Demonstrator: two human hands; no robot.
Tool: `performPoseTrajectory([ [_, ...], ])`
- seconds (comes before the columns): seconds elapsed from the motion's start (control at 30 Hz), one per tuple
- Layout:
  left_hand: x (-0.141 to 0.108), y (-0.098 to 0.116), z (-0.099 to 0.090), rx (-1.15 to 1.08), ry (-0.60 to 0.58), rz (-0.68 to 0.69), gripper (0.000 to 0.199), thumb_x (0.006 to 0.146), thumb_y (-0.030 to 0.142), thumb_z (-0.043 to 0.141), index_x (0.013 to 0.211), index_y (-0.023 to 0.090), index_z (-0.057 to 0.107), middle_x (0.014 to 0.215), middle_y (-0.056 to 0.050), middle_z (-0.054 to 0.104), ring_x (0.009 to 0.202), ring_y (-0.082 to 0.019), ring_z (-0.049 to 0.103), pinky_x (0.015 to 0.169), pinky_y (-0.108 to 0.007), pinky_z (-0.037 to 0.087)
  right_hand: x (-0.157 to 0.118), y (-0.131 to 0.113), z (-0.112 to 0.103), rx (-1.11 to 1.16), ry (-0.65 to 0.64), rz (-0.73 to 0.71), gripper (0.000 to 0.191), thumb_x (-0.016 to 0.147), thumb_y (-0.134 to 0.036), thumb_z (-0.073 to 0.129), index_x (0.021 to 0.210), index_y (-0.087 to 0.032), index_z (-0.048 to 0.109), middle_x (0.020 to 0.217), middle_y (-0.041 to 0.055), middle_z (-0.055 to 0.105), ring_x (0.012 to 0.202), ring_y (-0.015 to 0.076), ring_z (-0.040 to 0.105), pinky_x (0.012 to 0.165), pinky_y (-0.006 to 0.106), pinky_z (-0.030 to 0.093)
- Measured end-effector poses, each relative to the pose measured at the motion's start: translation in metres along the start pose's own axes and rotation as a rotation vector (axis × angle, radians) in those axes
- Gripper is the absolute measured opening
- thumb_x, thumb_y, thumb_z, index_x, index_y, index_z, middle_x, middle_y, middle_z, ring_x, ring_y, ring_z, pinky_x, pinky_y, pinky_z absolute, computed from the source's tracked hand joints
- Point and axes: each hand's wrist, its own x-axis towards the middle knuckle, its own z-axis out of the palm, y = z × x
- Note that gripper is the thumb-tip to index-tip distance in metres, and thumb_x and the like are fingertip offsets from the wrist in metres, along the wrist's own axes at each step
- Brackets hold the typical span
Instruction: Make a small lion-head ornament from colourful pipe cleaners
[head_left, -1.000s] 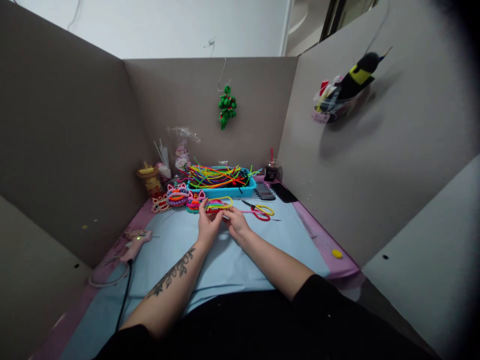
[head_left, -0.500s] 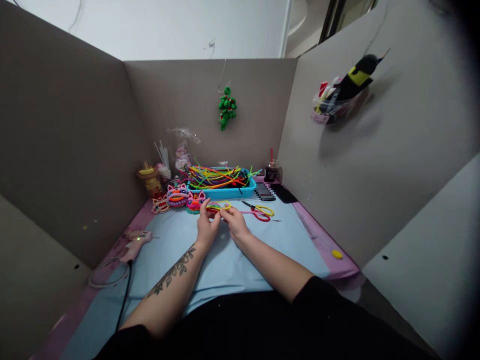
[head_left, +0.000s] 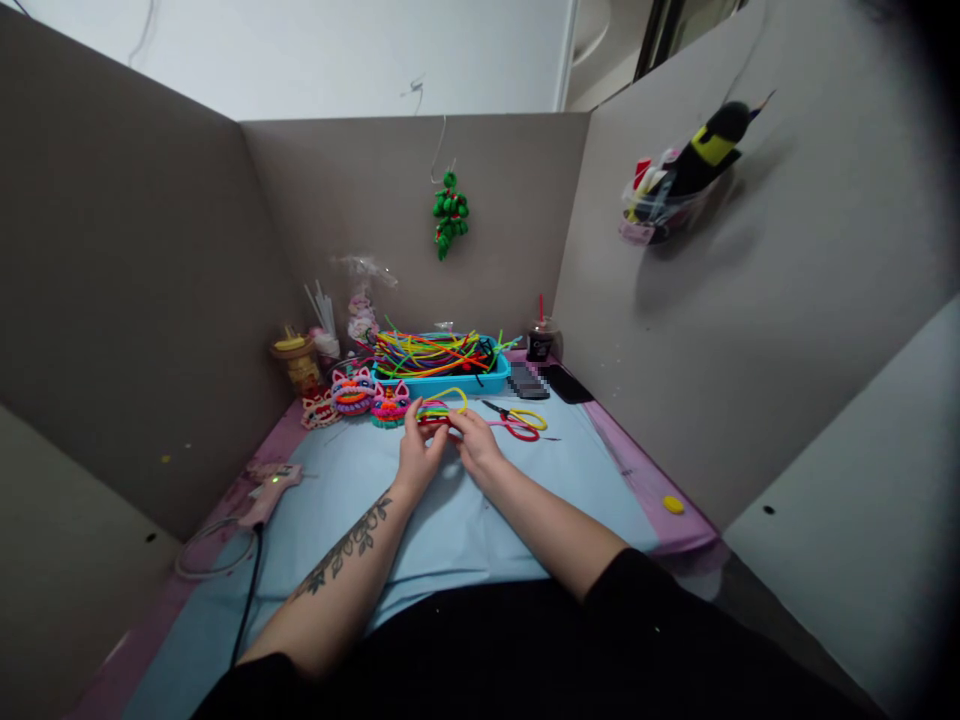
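Note:
Between my two hands is a bundle of coloured pipe cleaners [head_left: 433, 409], with red, green, pink and yellow strands. My left hand [head_left: 420, 445] grips its left side, fingers curled round it. On the right side my right hand [head_left: 474, 438] pinches the strands; its fingertips are partly hidden. A yellow strand loops up above the bundle, and a pink one sticks out to the right past my right hand. Scissors [head_left: 525, 422] with yellow and red handles lie just right of that hand. Finished-looking pipe-cleaner animal faces [head_left: 391, 404] sit close to my left hand.
Behind my hands stands a blue tray [head_left: 442, 384] heaped with pipe cleaners. A pink glue gun [head_left: 274, 490] with a cable lies at left. Dark phone [head_left: 568, 384], drink cup [head_left: 540, 341] and yellow lid [head_left: 673, 505] are on the right. Grey partitions [head_left: 337, 200] enclose the table.
The yellow strand's loop has risen and opened wider above the bundle. My right hand's fingers have shifted slightly on the strands; the camera view has moved a little.

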Motion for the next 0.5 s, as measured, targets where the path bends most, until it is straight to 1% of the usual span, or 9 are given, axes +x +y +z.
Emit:
performPoseTrajectory([
  [0.03,0.0,-0.001,0.0,-0.031,0.0,-0.028,0.068,0.078,0.032,0.061,0.136,0.018,0.028,0.09,-0.007,0.069,0.082,-0.018,0.067,0.076,-0.032,0.051,0.002,-0.001,-0.001,-0.003,-0.001,-0.029,0.021,0.055,-0.031,0.072,0.061,-0.02,0.055,0.065,-0.0032,0.057,0.068,0.0131,0.053,0.066,0.026,0.041],
  [0.1,0.002,-0.003,-0.001,-0.043,0.013,-0.092,0.066,0.078,0.035,0.061,0.134,0.017,0.031,0.077,-0.003,0.068,0.073,-0.017,0.066,0.073,-0.031,0.05,0.008,-0.004,-0.005,-0.026,0.003,-0.1,0.021,0.056,-0.031,0.071,0.062,-0.019,0.055,0.065,-0.003,0.056,0.068,0.0128,0.051,0.067,0.026,0.042],
  [0.17,0.005,-0.006,-0.004,-0.006,0.057,-0.147,0.058,0.078,0.039,0.06,0.127,0.016,0.039,0.064,0.001,0.062,0.063,-0.016,0.063,0.068,-0.029,0.049,0.014,-0.005,-0.01,-0.078,0.025,-0.162,0.021,0.057,-0.032,0.071,0.063,-0.019,0.056,0.064,-0.0027,0.055,0.067,0.0129,0.05,0.068,0.027,0.042],
  [0.2,0.007,-0.008,-0.007,0.022,0.094,-0.163,0.053,0.078,0.04,0.06,0.123,0.016,0.044,0.062,0.002,0.06,0.062,-0.015,0.062,0.066,-0.029,0.049,0.017,-0.005,-0.012,-0.109,0.035,-0.187,0.021,0.058,-0.033,0.071,0.064,-0.019,0.056,0.064,-0.0024,0.055,0.067,0.013,0.05,0.068,0.027,0.042],
  [0.23,0.009,-0.009,-0.009,0.052,0.145,-0.162,0.05,0.077,0.041,0.061,0.117,0.015,0.048,0.067,0.0,0.061,0.066,-0.015,0.062,0.067,-0.028,0.049,0.019,-0.005,-0.014,-0.135,0.036,-0.206,0.021,0.059,-0.034,0.07,0.064,-0.019,0.057,0.065,-0.002,0.056,0.067,0.0133,0.05,0.069,0.027,0.042],
  [0.3,0.014,-0.011,-0.013,0.083,0.214,-0.149,0.048,0.073,0.041,0.066,0.112,0.016,0.054,0.091,-0.008,0.063,0.085,-0.018,0.062,0.071,-0.029,0.05,0.022,-0.005,-0.018,-0.183,0.015,-0.241,0.021,0.061,-0.036,0.069,0.064,-0.019,0.057,0.068,-0.0006,0.057,0.072,0.0146,0.052,0.072,0.028,0.041],
  [0.33,0.015,-0.011,-0.015,0.057,0.202,-0.147,0.049,0.071,0.041,0.068,0.113,0.017,0.055,0.105,-0.011,0.061,0.095,-0.02,0.06,0.074,-0.029,0.05,0.022,-0.005,-0.018,-0.209,-0.004,-0.262,0.021,0.062,-0.036,0.069,0.063,-0.018,0.057,0.071,0.0003,0.059,0.076,0.0155,0.053,0.074,0.028,0.041],
  [0.4,0.018,-0.01,-0.017,-0.061,0.093,-0.163,0.055,0.069,0.04,0.07,0.118,0.02,0.054,0.125,-0.013,0.053,0.107,-0.023,0.057,0.08,-0.032,0.05,0.019,-0.007,-0.018,-0.268,-0.044,-0.304,0.021,0.064,-0.036,0.068,0.061,-0.018,0.057,0.079,0.002,0.061,0.085,0.0173,0.054,0.08,0.029,0.04],
  [0.5,0.019,-0.008,-0.019,-0.2,-0.089,-0.171,0.056,0.069,0.038,0.071,0.12,0.019,0.054,0.127,-0.014,0.054,0.109,-0.026,0.056,0.089,-0.04,0.048,0.013,-0.013,-0.017,-0.352,-0.118,-0.347,0.022,0.066,-0.036,0.067,0.059,-0.018,0.057,0.089,0.0036,0.062,0.092,0.0186,0.055,0.084,0.03,0.039],
])
